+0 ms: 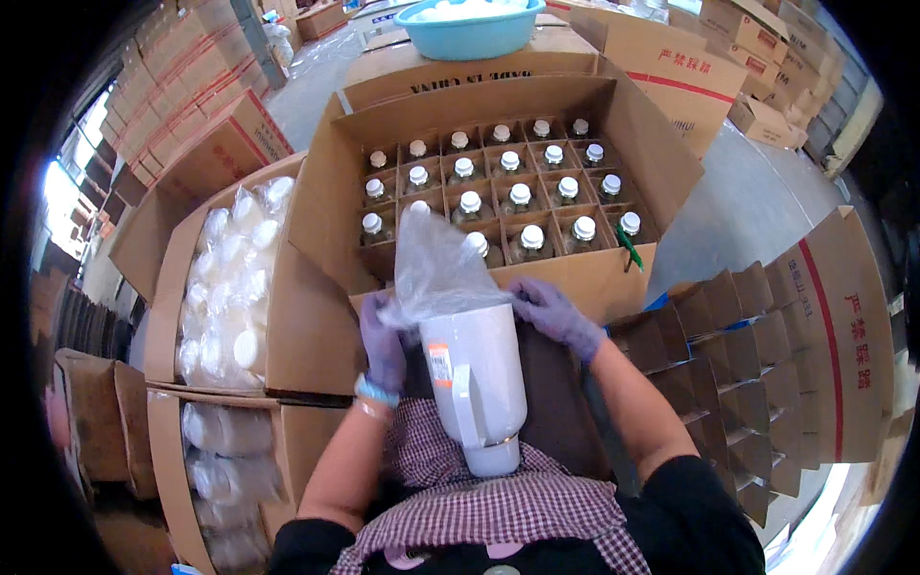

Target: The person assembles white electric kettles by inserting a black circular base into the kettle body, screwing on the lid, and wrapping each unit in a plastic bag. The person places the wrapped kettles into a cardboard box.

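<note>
- Above the bottle carton point(575, 280), open air between raised side flaps; below, capped bottles point(520, 194) and cardboard partitions point(489, 228) crowd the space.
- Across its near edge, left of middle, a clear plastic bag point(436, 259) blocks the way in.
- Near right corner: a green strip point(628, 251) hangs in the way.
- Left edge: a neighbouring carton point(316, 331) stands close.
- Far edge: a blue basin point(470, 36) stands beyond.
- Right edge: bare grey floor point(767, 196); nearer, upright dividers point(747, 407) obstruct.

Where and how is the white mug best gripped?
Probably by its handle, from above: that loop stands out from the upward-facing side of the white mug, clear of the plastic bag at the wide far end. The body tapers toward the wearer.
</note>
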Action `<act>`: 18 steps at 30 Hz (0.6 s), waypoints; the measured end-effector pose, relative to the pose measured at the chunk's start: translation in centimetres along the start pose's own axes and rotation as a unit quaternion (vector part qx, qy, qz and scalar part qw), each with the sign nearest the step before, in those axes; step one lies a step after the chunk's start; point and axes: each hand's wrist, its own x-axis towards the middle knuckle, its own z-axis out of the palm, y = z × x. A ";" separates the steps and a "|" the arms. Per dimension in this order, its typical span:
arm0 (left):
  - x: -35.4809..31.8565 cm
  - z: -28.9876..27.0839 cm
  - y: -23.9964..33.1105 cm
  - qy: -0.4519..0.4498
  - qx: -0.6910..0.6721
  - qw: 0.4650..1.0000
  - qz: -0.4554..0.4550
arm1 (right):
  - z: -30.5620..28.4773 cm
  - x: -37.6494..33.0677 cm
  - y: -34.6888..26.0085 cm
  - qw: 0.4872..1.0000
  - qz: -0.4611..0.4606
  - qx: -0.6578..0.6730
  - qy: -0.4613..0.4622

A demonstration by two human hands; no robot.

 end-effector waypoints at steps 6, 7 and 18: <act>-11.4 -0.7 10.6 -0.173 0.215 0.928 0.251 | 4.0 -10.9 -4.6 0.967 -0.222 -0.122 -0.031; -12.1 -0.6 11.7 -0.212 0.218 0.903 0.305 | 4.2 -12.3 -6.0 0.922 -0.300 -0.237 -0.065; -9.0 3.7 10.9 -0.177 0.323 0.893 0.259 | 10.5 -20.2 -8.8 0.969 -0.138 -0.133 0.158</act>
